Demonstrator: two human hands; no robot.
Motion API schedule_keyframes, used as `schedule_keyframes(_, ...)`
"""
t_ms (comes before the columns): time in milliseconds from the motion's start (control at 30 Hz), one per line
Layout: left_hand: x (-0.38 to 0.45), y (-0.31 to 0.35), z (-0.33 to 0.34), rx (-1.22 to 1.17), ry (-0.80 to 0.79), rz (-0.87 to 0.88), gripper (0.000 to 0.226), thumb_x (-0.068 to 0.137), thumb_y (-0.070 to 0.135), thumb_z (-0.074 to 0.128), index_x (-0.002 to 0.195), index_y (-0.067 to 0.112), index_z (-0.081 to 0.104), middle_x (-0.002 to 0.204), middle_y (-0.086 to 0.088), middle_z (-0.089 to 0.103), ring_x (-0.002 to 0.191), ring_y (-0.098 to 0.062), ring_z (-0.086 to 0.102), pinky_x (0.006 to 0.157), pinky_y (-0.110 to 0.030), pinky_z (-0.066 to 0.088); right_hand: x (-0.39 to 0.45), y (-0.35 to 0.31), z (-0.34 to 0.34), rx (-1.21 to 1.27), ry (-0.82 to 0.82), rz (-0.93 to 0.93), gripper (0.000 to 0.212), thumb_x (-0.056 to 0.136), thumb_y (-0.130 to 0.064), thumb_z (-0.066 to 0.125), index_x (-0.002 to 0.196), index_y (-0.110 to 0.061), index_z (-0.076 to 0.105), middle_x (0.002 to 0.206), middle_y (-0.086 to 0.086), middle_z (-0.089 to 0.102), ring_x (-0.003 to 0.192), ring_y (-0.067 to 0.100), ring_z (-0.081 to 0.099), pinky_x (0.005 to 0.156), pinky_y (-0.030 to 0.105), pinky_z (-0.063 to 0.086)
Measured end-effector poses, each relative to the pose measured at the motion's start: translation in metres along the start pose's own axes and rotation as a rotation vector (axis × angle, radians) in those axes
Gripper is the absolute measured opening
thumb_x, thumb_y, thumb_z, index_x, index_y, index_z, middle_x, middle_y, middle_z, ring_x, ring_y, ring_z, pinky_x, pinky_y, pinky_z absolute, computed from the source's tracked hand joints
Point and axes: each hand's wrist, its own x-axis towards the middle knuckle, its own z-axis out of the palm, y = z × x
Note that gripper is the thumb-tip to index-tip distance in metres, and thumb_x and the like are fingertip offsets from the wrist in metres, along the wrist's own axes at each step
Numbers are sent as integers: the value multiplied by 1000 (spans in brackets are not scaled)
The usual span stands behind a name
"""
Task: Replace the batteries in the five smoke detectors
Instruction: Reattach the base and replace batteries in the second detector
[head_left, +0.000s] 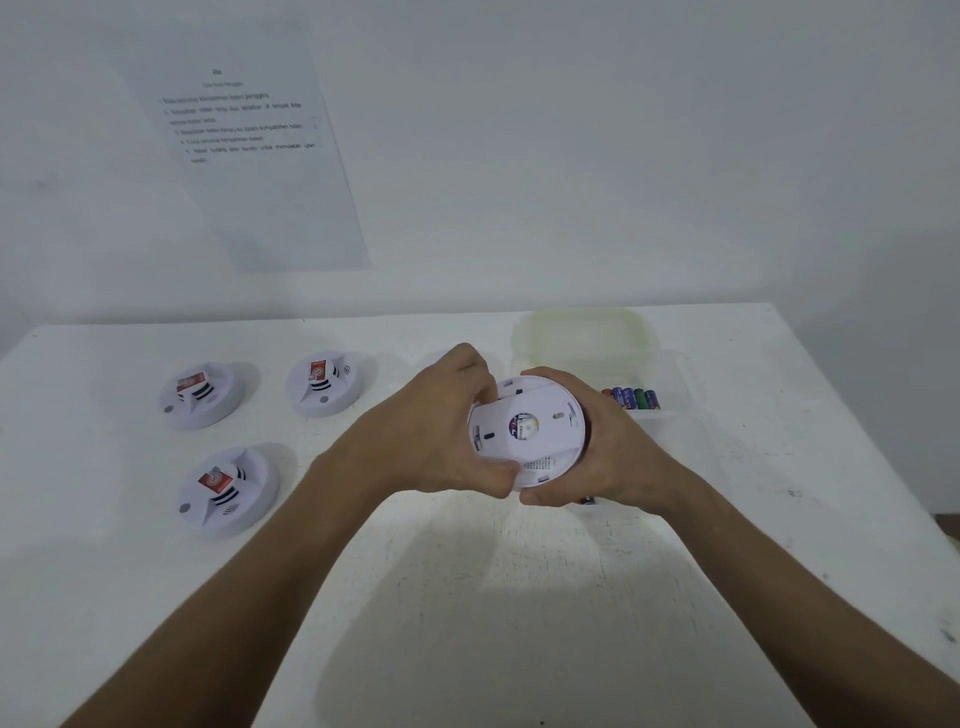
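Head view: a smoke detector (527, 431) is held up over the white table (467, 597), back side toward the camera. The left hand (441, 436) curls its fingers over the left rim and back plate; the right hand (608, 452) wraps round the right edge. That two-sided grip suits twisting the back plate against the body, probably to reach the battery bay; which way it turns I cannot tell.

Count: three more detectors lie face up at left, two in the far row (202, 395) (327, 384) and one nearer (228, 491). A pale shape (441, 358) behind the left hand may be a fifth, mostly hidden.

A clear plastic box (597, 343) sits just right of the hands, with about five batteries (634, 399) lined up in it, close for swapping. One dark battery end (587, 500) shows under the right hand. A printed sheet (249, 156) is on the wall.
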Motion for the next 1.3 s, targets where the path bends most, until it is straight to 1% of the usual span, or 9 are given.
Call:
schedule_keyframes(200,0,-7,-6,-99,206,32,57,52,54,76,90,16,60,97,4,50,86,-13,57,69,-39,55,-6,1,-7,-23,49,15,97,52,-12,95,134,-36,47,120,-21,65,114,5,63,85,15,53)
schedule_keyframes(333,-5,-40,-2,-84,399,-201,53,53,65,70,86,25,59,96,16,50,79,4,58,58,-9,45,-13,3,-15,11,51,32,99,53,-12,94,137,-33,46,126,-22,60,121,3,57,88,18,54)
schedule_keyframes(433,-19,-63,24,-103,332,-373,53,49,66,68,83,28,54,96,15,50,73,2,57,54,-11,40,-18,5,-19,21,40,39,101,53,-11,94,139,-30,44,130,-21,58,125,4,54,93,18,51)
schedule_keyframes(567,-36,-78,69,-50,186,-433,64,46,64,66,90,18,57,97,12,46,72,-2,55,62,-28,51,-19,4,-19,-1,-7,40,99,53,-12,93,136,-32,45,130,-22,56,125,2,53,95,17,50)
schedule_keyframes(700,-41,-80,92,34,108,-402,56,53,54,76,88,14,57,93,9,44,68,-4,49,54,-20,42,-21,5,-17,-18,-44,64,97,53,-10,94,134,-34,45,128,-27,55,123,-3,52,92,11,48)
schedule_keyframes(1033,-49,-82,98,-47,77,-400,42,64,44,83,89,16,63,98,3,56,95,-14,51,76,-28,49,-27,6,-16,-33,-49,76,98,53,-16,93,135,-37,44,128,-30,54,123,-5,51,91,10,48)
schedule_keyframes(1167,-41,-47,66,-359,195,-466,58,77,60,68,124,25,63,114,15,62,90,2,62,76,-18,48,-29,5,-15,-35,-45,67,99,52,-16,94,135,-37,44,129,-28,53,124,-3,51,92,11,48)
schedule_keyframes(1233,-31,-21,45,-544,150,-430,69,72,73,58,123,27,66,106,16,70,85,1,68,76,-24,55,-28,4,-14,-31,-43,53,99,53,-14,95,135,-37,44,129,-26,54,125,-1,51,91,11,49)
schedule_keyframes(1300,-23,2,35,-541,69,-357,62,73,75,56,113,30,72,91,15,74,75,1,69,68,-24,58,-26,3,-11,-25,-44,29,101,54,-10,96,137,-36,44,128,-23,56,124,4,53,90,14,51)
